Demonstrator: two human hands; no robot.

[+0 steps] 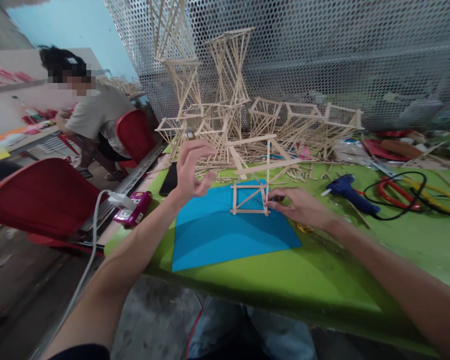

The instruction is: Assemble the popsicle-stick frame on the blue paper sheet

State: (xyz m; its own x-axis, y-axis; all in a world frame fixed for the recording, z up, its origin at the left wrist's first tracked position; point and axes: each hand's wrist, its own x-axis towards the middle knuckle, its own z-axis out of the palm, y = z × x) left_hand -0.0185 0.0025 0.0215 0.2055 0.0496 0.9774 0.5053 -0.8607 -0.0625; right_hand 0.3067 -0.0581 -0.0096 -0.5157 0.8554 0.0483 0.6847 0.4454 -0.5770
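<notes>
Your left forearm [123, 260] and right forearm [393, 280] lie nearest the camera, reaching in from the two lower corners, with your denim-clad legs [221, 327] below the table edge between them. Your left hand [195, 170] is released: thumb and fingers are curled but parted, holding nothing, raised to the left of the stick frame [270, 168]. Your right hand [296, 205] grasps that frame lightly, thumb and fingertips drawn together at the right side of its base.

Locate the frame toward the far side of the blue sheet [225, 240], directly in front of you. Its base is a four-sided outline of flat sticks crossed by a diagonal; thinner sticks rise to an upper outline, which sits at an angle to the base. The sheet lies on the green table [255, 285].

To your right, note the blue glue gun [350, 194], lying on its side near the red-handled tool [386, 192]. To your left, the purple power strip [135, 212] carries a plugged-in white cable [92, 250]. Behind the frame, stick towers [230, 65] stand before the perforated metal panel [303, 60], among loose sticks. Beyond the red chair [41, 205], another person [103, 110] sits at a separate table.
</notes>
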